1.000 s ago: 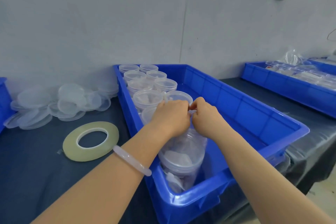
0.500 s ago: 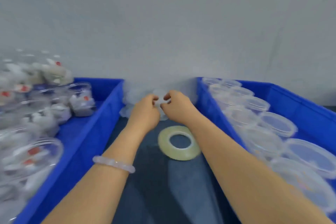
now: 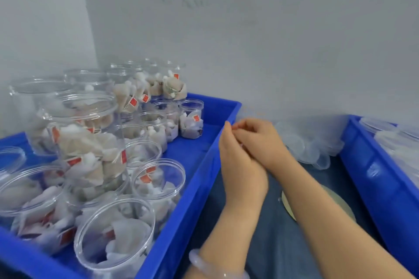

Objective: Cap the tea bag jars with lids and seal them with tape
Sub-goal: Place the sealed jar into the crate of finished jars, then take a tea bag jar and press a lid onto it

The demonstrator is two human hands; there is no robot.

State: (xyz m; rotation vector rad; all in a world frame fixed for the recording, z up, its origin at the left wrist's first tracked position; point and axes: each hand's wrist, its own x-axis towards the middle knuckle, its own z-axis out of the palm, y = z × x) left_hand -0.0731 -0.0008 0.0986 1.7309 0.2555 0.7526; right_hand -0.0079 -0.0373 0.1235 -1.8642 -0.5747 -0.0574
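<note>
Several open clear jars (image 3: 118, 240) filled with tea bags stand in a blue bin (image 3: 201, 179) on the left, some stacked. A pile of clear lids (image 3: 310, 145) lies against the wall on the dark table. The tape roll (image 3: 340, 202) lies flat, partly hidden under my right forearm. My left hand (image 3: 240, 165) and my right hand (image 3: 260, 140) meet between the two bins, just right of the left bin's rim. Their curled fingertips touch each other. Whatever sits between the fingertips is too small to make out.
A second blue bin (image 3: 376, 179) on the right holds capped jars (image 3: 399, 142). The grey wall closes the back, with a corner at the far left. A pale bangle (image 3: 204, 267) circles my left wrist.
My view swung left from the right bin to the bin of open jars. Both hands left the jar in the right bin and came together over the table near the left bin's rim.
</note>
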